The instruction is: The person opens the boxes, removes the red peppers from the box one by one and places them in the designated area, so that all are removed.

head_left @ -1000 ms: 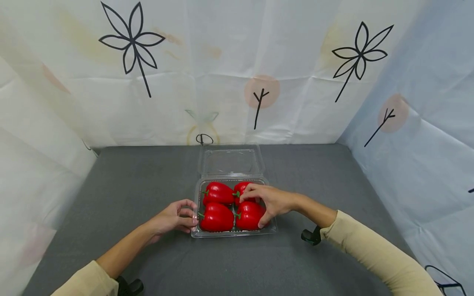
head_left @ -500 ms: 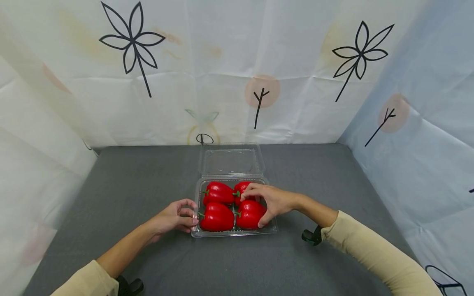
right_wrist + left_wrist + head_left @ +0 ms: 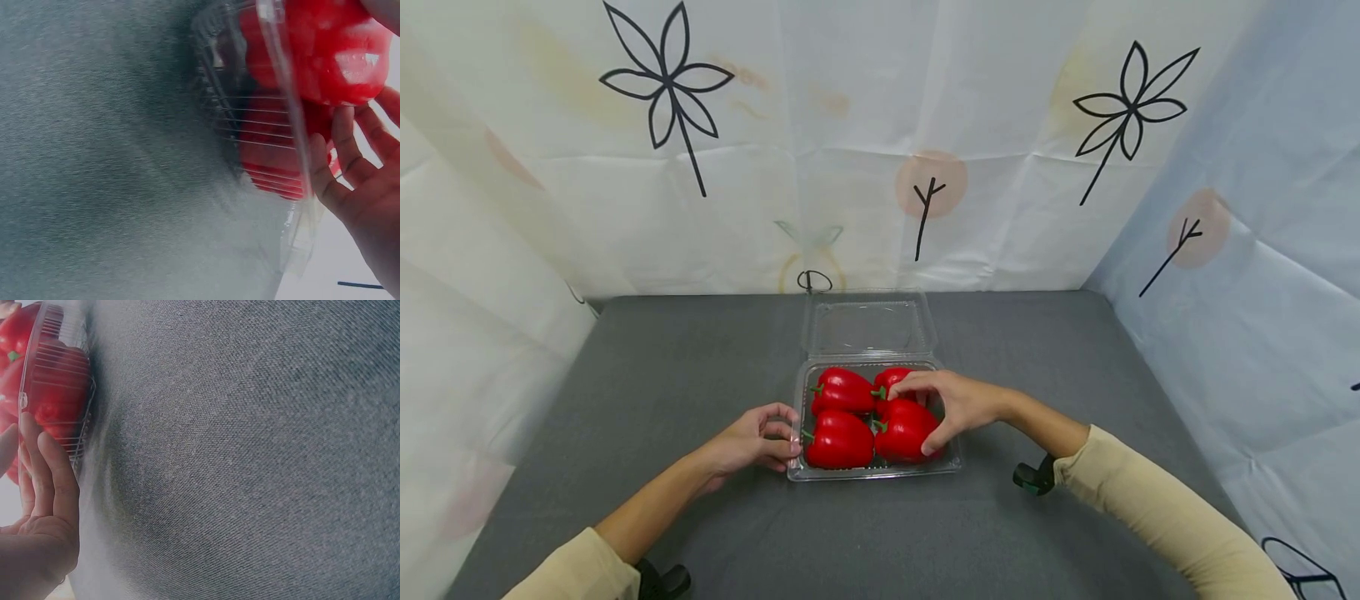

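Observation:
A clear plastic clamshell box (image 3: 880,476) holds several glossy red bell peppers with green stems. At its left rim my left hand (image 3: 760,440) holds the edge, thumb on the inner side and fingers along the outer wall in the left wrist view. My right hand (image 3: 958,408) grips the front right bell pepper (image 3: 904,432) between thumb and fingers. In the right wrist view this pepper stands above the rim. Beside it lie the front left bell pepper (image 3: 839,442) and the back left one (image 3: 842,390). The right hand partly covers the back right pepper (image 3: 891,379).
The box's lid (image 3: 870,327) is folded back flat behind it, toward the rear of the grey table (image 3: 700,350). White printed cloth (image 3: 850,125) hangs along the back and both sides. Dark wrist devices (image 3: 1034,477) sit on both forearms.
The front right pepper has risen slightly and shifted a little left and away in my right hand. My left hand and the box have stayed put.

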`<state>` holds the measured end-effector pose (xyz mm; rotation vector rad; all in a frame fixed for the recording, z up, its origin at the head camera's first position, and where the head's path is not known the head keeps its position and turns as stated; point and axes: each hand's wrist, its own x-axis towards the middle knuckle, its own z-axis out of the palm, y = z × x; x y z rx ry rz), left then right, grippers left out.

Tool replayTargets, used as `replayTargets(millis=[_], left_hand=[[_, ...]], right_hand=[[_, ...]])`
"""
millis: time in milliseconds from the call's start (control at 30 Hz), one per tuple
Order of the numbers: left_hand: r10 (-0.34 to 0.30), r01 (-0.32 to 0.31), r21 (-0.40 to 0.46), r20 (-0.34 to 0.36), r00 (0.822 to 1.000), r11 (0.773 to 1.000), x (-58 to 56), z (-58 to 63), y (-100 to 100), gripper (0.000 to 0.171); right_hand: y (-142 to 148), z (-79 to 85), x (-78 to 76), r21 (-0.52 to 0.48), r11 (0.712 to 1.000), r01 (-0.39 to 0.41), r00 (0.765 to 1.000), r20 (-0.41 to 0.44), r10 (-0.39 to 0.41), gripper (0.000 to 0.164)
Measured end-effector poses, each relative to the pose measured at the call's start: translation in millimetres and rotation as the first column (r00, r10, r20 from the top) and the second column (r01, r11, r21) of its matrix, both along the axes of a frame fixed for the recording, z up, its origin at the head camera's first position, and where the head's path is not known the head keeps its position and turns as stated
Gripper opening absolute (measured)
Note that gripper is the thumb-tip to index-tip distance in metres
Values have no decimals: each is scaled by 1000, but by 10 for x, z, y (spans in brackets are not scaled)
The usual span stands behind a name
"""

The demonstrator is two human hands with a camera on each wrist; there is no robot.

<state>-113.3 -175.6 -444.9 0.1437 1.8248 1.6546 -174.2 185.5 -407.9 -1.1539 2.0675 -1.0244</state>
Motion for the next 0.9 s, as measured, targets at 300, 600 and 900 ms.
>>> replayTargets(millis=[300, 600, 900], left_hand=[[4, -4, 2, 12, 1000, 1000, 5, 6, 2, 45], [8, -8, 5, 15, 1000, 1000, 6, 3, -2, 47], [6, -6, -2, 18, 1000, 1000, 6, -8, 0, 48]], right_hand=[[6, 96, -17, 17, 1000, 9, 1000, 18, -9, 63], [66, 256, -25, 26, 998, 53, 999, -8, -53, 69], [266, 418, -141, -9, 981, 195, 969, -152, -194, 66]])
